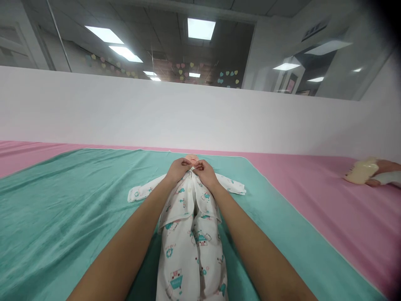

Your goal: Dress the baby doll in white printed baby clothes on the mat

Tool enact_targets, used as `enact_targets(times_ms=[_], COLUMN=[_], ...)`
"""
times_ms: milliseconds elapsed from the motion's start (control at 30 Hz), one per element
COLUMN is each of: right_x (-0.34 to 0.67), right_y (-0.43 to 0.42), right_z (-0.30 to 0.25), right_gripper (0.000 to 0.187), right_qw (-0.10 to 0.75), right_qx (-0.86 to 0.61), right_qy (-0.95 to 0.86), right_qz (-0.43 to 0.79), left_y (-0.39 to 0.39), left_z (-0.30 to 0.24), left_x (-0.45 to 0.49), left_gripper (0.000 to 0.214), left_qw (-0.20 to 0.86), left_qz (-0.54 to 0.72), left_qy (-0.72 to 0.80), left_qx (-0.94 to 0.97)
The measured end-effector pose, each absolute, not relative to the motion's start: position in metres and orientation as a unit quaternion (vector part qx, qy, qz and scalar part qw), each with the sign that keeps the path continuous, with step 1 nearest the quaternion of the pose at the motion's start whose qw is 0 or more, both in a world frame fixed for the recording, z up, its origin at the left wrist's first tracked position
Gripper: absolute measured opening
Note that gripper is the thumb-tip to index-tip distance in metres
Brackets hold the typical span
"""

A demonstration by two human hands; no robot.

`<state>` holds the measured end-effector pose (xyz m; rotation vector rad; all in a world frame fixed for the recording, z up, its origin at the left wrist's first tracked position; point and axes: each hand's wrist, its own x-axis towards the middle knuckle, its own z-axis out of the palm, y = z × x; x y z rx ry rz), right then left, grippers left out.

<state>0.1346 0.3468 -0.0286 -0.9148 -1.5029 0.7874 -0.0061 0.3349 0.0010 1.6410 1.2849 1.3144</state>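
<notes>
Pink cloth (313,184) is partly covered by a green sheet (69,205), on which a doll (191,157) is laid in a printed shirt (179,205). Its collar (192,169) is pinched in the narrow grips of the left hand (179,169) and the right hand (205,172).

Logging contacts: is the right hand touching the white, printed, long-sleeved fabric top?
Touching. Head view shows the right hand pinching the top at its collar, fabric folds converging there.

Bare left forearm (134,228) and bare right forearm (247,230), uncovered as far as visible, smooth, tapered; bare left hand (179,169), bare right hand (205,171), slim.
</notes>
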Motion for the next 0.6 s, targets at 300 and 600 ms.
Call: enact_targets(times_ms=[300,600], right_x=[0.1357,0.1351], right_y=[0.3455,0.3461], right_z=[-0.0302,-0.0314], right_gripper=[0.018,0.021], right_qw=[0.573,0.564], right_qx=[-0.396,-0.436], right_qy=[-0.634,-0.616], right_qz=[0.338,0.337], left_y=[0.333,0.3319], left_z=[0.0006,0.0033], left_x=[-0.0073,-0.0058], left_gripper=[0.021,0.022], left_qw=[0.392,0.349], left_qz=[0.508,0.48], left_qy=[0.444,0.481], left_qx=[0.626,0.645])
